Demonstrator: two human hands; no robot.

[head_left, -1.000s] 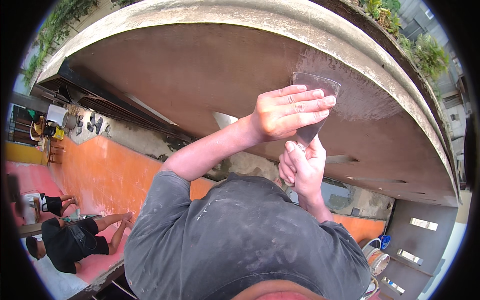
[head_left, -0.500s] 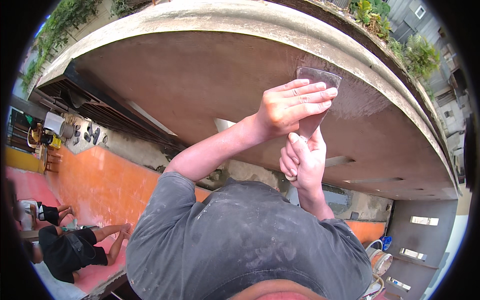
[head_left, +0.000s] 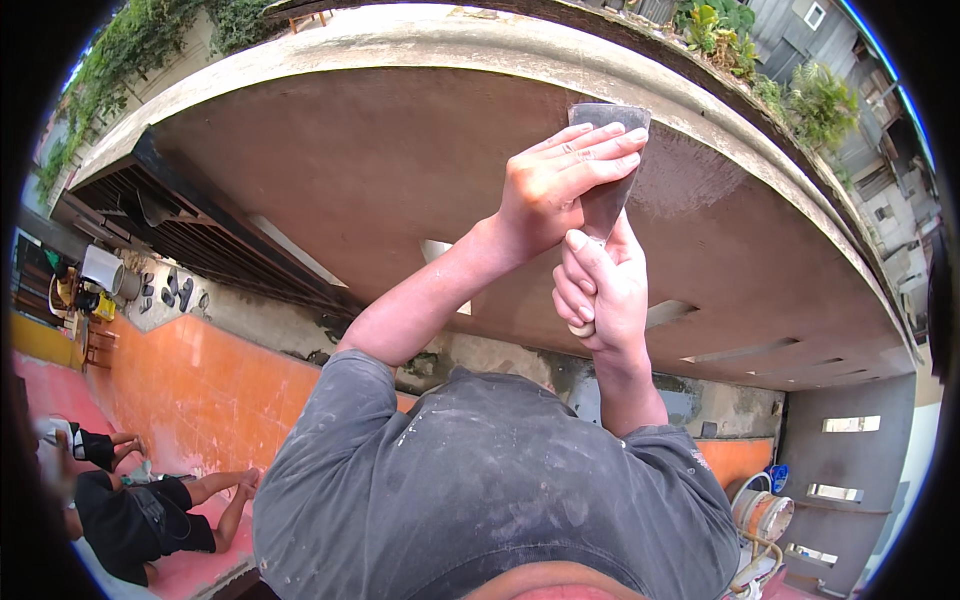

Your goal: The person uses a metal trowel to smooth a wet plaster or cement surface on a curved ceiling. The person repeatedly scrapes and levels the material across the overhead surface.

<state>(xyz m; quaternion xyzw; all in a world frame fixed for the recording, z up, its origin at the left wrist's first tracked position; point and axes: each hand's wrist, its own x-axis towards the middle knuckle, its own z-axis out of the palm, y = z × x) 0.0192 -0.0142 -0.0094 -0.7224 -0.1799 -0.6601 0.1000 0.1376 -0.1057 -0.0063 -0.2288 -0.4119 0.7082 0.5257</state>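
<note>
A wide-bladed scraper lies against the brown-grey wall, its broad end at the wall's pale top ledge. My right hand is closed around its handle, and the light butt of the handle peeks out below the fingers. Across the blade lies my left hand, fingers stretched out flat and pressed on the metal; its thumb is hidden. To the right of the blade, a paler, rough damp-looking patch marks the wall's surface.
Slots pierce the wall, and a dark metal grille adjoins it at left. Two people in dark shorts are on the pink floor at lower left. A bucket stands at lower right. Plants grow beyond the ledge.
Both hands and the scraper have moved up the wall and slightly left, so the blade's end now reaches the ledge. The hold on the tool looks the same.
</note>
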